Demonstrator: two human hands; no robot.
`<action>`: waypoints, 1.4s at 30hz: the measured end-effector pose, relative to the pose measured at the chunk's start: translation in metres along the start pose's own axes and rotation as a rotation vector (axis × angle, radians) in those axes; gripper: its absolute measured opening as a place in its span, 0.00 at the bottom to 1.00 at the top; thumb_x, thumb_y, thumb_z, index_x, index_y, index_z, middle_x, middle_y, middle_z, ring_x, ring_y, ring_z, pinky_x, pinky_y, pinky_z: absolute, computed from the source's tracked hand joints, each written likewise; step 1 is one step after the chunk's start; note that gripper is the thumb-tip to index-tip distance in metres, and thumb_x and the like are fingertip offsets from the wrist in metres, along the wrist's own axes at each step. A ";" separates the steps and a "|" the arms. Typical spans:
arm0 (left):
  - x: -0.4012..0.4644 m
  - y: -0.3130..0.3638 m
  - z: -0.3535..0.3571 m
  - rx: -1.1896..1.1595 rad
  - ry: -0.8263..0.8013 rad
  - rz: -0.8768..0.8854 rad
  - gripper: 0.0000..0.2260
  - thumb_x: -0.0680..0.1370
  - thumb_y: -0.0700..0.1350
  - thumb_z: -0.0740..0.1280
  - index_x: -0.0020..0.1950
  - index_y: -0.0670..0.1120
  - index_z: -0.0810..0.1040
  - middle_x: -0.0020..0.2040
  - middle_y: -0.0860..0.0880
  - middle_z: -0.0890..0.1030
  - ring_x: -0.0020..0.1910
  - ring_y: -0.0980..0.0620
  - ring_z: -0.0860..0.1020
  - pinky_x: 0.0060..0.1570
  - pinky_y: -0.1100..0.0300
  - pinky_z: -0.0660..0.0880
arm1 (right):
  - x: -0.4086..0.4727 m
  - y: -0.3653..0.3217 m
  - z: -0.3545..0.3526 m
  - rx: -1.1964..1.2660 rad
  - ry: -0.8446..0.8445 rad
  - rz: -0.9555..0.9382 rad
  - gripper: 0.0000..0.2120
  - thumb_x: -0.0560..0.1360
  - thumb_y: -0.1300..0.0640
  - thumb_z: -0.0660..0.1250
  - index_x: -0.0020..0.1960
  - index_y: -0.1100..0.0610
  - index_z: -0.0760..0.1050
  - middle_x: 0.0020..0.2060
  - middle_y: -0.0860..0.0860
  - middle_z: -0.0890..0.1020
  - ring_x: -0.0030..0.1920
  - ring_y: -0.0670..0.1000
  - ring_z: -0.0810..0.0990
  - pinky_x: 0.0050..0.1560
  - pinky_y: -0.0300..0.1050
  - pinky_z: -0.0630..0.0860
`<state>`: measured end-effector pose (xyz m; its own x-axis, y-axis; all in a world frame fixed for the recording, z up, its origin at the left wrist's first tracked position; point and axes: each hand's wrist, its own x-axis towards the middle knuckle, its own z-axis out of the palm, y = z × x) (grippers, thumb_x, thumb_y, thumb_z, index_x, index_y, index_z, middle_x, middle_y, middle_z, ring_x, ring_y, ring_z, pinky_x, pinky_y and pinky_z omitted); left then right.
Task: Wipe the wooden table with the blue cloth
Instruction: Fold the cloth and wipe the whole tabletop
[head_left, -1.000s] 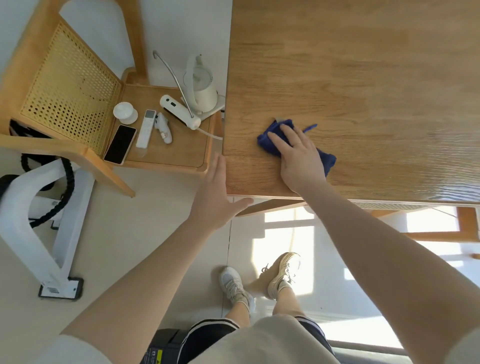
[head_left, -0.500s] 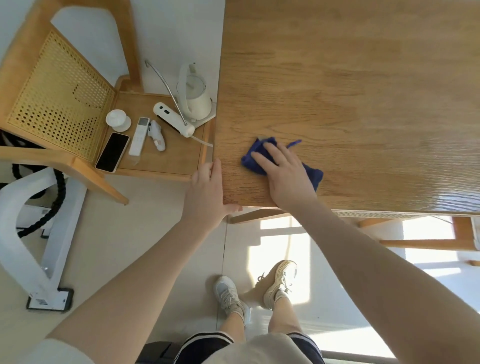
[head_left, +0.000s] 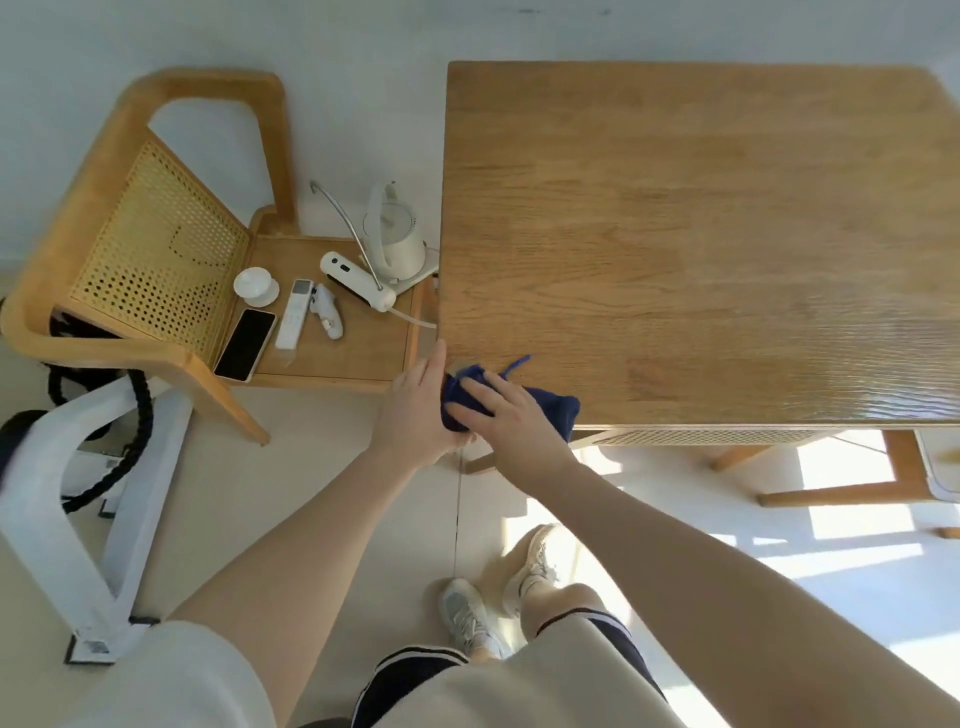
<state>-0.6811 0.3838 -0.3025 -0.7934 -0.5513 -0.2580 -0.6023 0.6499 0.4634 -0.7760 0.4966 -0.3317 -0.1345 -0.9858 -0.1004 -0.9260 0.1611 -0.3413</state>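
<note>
The wooden table (head_left: 701, 234) fills the upper right of the head view. A dark blue cloth (head_left: 550, 408) lies bunched at the table's near left corner, partly hanging over the front edge. My right hand (head_left: 511, 415) presses flat on top of the cloth with the fingers spread. My left hand (head_left: 415, 410) is cupped against the corner just left of the cloth, palm touching the cloth's left end. Part of the cloth is hidden under my right hand.
A wooden chair with a cane back (head_left: 156, 249) stands left of the table; its seat holds a white kettle (head_left: 395, 234), a phone (head_left: 244, 344), a remote (head_left: 293, 313) and small white items. A white frame (head_left: 88, 519) stands on the floor at left. My feet (head_left: 498, 587) are below.
My right hand has slid the cloth left and toward me to the table's corner. My left hand moved up against the corner and now touches the cloth. The camera view has pulled back.
</note>
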 end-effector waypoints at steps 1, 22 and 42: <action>0.000 -0.003 -0.005 0.000 -0.046 0.002 0.50 0.67 0.57 0.74 0.77 0.45 0.46 0.72 0.46 0.64 0.70 0.45 0.62 0.66 0.53 0.63 | 0.007 0.006 -0.006 0.016 -0.074 -0.061 0.29 0.57 0.74 0.72 0.57 0.61 0.78 0.59 0.65 0.77 0.60 0.69 0.73 0.58 0.67 0.71; 0.148 -0.045 -0.102 -0.286 0.077 -0.042 0.19 0.79 0.42 0.62 0.70 0.44 0.68 0.67 0.48 0.71 0.68 0.51 0.66 0.60 0.67 0.59 | 0.182 0.099 -0.138 1.248 0.366 0.809 0.19 0.79 0.64 0.51 0.49 0.42 0.73 0.47 0.52 0.79 0.44 0.54 0.75 0.43 0.47 0.72; 0.529 -0.092 -0.201 -0.328 -0.054 0.186 0.25 0.77 0.32 0.56 0.74 0.46 0.61 0.73 0.49 0.64 0.72 0.52 0.62 0.67 0.63 0.58 | 0.457 0.222 -0.156 -0.285 -0.048 0.300 0.21 0.72 0.68 0.62 0.63 0.57 0.72 0.65 0.56 0.71 0.69 0.60 0.62 0.64 0.55 0.62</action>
<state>-1.0276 -0.0730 -0.3116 -0.8952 -0.4056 -0.1846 -0.3947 0.5292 0.7511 -1.0981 0.0745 -0.3077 -0.4031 -0.8925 -0.2022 -0.9096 0.4150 -0.0187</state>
